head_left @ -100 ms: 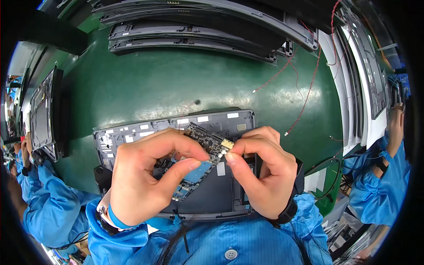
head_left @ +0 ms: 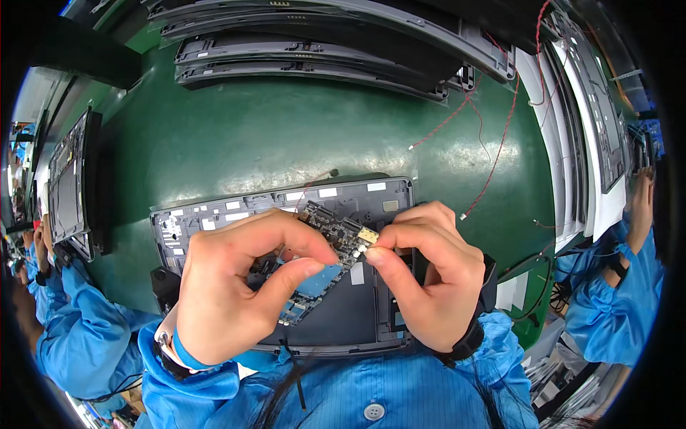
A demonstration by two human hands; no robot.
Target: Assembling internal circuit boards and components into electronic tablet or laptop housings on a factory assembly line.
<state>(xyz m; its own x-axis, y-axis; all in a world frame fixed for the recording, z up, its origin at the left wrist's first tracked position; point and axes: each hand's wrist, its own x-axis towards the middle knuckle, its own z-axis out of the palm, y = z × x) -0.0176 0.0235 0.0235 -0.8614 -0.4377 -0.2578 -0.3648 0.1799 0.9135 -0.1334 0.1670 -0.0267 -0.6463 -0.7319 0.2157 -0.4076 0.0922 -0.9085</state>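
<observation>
Over a grey device housing point(head_left: 357, 314) I hold a dark circuit board point(head_left: 318, 286) with a blue area, tilted above the housing. My left hand point(head_left: 232, 286) is curled over the board's left side, thumb and forefinger closed at its upper face; its other fingers are hidden. At the board's right corner, beside a gold-coloured connector point(head_left: 368, 236) and small white connectors point(head_left: 359, 252), the thumb and forefinger of my right hand point(head_left: 436, 279) pinch together. What sits between those fingertips is too small to tell. A thin red wire point(head_left: 306, 189) rises behind the board to a small dark round piece point(head_left: 334, 172).
Several grey housings point(head_left: 307, 71) are stacked at the far edge of the green table point(head_left: 286, 129). Thin red wires with white plugs point(head_left: 489, 179) trail down at the right, near more panels point(head_left: 572, 143). People in blue sleeves point(head_left: 93, 336) are at both sides.
My right hand has shifted slightly right at the board's corner. The small dark piece on the red wire has moved right and a little nearer. My left hand is almost still.
</observation>
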